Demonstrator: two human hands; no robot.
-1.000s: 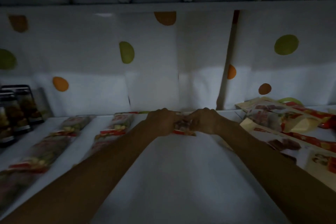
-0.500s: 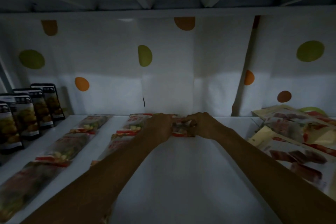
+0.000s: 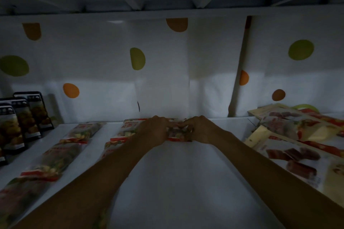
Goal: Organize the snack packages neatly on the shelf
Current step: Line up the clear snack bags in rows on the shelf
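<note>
White shelf (image 3: 176,182), centre frame: left hand (image 3: 154,130) and right hand (image 3: 202,130) pinch one snack package (image 3: 176,133), likely starting a row.

Arms: a bare left forearm (image 3: 96,178) and a bare right forearm (image 3: 260,161), both long and lean, uncovered as far as the view reaches.
Wrists: narrow and bare, with a slight bony ridge showing on the right one.
Hands: the bare left hand (image 3: 154,130) and bare right hand (image 3: 200,129) show smooth backs and rounded knuckles.
Detail: the light is dim, so nails and fingertips are too dark to tell.
</note>
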